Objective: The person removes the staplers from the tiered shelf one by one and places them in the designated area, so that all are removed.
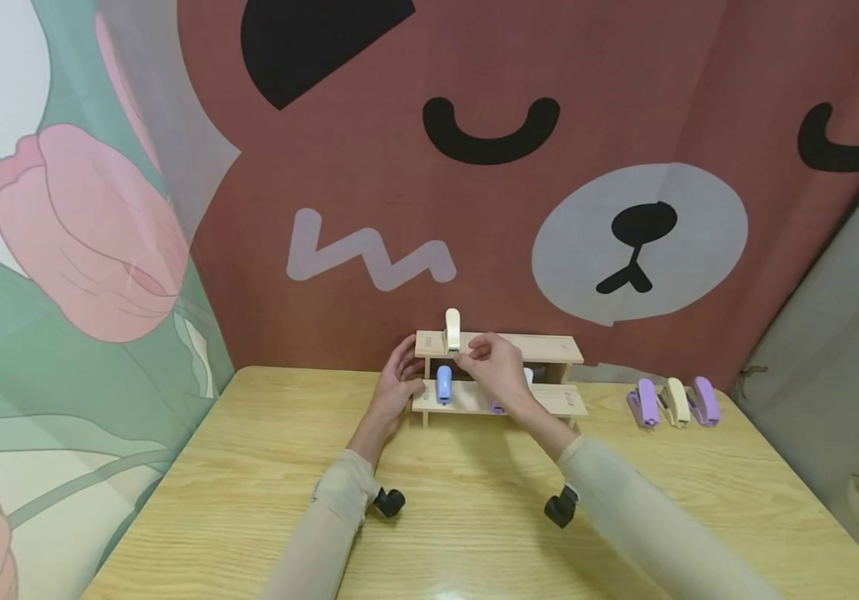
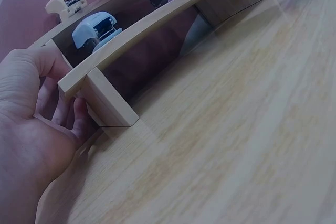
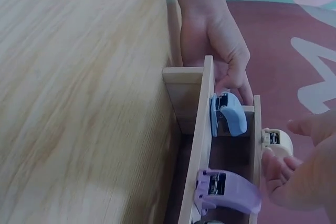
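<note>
A two-tier wooden shelf (image 1: 549, 346) stands at the back of the table. My left hand (image 1: 393, 392) holds its left end, with the thumb and fingers about the lower board (image 2: 79, 80). On the top tier's left part a cream stapler (image 1: 453, 329) stands. My right hand (image 1: 500, 371) is just right of it, fingers loosely bent, fingertips (image 3: 270, 163) close beside the stapler. Below, the lower tier carries a light-blue stapler (image 1: 444, 385) and a purple stapler (image 3: 231, 190). A white stapler (image 1: 529, 377) is mostly hidden behind my right hand.
To the shelf's right, a purple stapler (image 1: 646, 402), a cream stapler (image 1: 676, 402) and another purple stapler (image 1: 706, 401) stand in a row on the wooden table (image 1: 459, 533). A printed curtain (image 1: 369, 167) hangs close behind the shelf.
</note>
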`<move>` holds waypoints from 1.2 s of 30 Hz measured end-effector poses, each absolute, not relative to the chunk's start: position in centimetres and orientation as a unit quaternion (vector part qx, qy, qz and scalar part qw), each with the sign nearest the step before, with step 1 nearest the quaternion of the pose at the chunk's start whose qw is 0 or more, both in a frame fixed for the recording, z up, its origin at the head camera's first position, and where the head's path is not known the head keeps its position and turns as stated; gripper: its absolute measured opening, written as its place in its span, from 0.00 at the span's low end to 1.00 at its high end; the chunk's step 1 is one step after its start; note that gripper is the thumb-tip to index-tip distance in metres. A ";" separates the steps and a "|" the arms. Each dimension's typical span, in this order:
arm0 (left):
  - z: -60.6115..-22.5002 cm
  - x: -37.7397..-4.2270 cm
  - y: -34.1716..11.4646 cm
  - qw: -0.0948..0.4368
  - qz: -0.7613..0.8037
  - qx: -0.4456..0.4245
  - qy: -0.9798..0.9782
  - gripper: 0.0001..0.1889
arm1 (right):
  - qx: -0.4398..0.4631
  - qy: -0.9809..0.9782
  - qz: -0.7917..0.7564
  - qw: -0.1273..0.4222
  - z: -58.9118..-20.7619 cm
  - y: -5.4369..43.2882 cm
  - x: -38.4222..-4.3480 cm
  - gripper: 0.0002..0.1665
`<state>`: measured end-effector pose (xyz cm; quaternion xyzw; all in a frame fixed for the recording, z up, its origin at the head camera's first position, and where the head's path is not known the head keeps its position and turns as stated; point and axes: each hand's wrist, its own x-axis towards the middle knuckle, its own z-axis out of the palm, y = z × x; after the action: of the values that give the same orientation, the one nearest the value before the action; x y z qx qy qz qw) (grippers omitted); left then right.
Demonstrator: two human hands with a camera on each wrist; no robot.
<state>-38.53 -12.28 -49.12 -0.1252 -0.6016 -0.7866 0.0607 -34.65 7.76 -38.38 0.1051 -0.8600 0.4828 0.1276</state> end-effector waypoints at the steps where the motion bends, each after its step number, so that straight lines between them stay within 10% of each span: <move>1: -49.1 -38.6 -12.3 0.060 -0.787 -0.126 -0.601 0.53 | 0.101 -0.862 0.481 0.125 -38.4 7.6 -34.9 0.22; 36: -49.3 -38.8 -12.2 0.054 -0.795 -0.112 -0.594 0.50 | 0.076 -0.884 0.445 0.122 -39.0 5.2 -37.6 0.23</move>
<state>-38.85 -12.24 -49.30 -0.1124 -0.5942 -0.7946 0.0538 -37.58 5.18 -38.98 0.0756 -0.8840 0.4450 0.1219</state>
